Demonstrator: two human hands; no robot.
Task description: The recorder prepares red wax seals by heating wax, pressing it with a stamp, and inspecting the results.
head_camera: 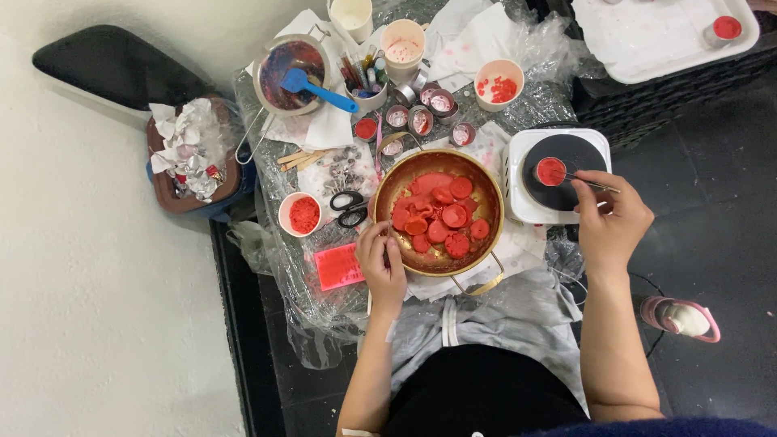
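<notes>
- The left hand is pinching a thin stick at the brass pan's near rim, grip closed on it.
- The right hand is clamping tweezers on the small red-filled cup, which is sitting on the hotplate farther back; holding it level should be avoiding spills.

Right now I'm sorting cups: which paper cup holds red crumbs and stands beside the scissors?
The paper cup left of the scissors, full of fine red crumbs; the other cups stand further back.
</notes>
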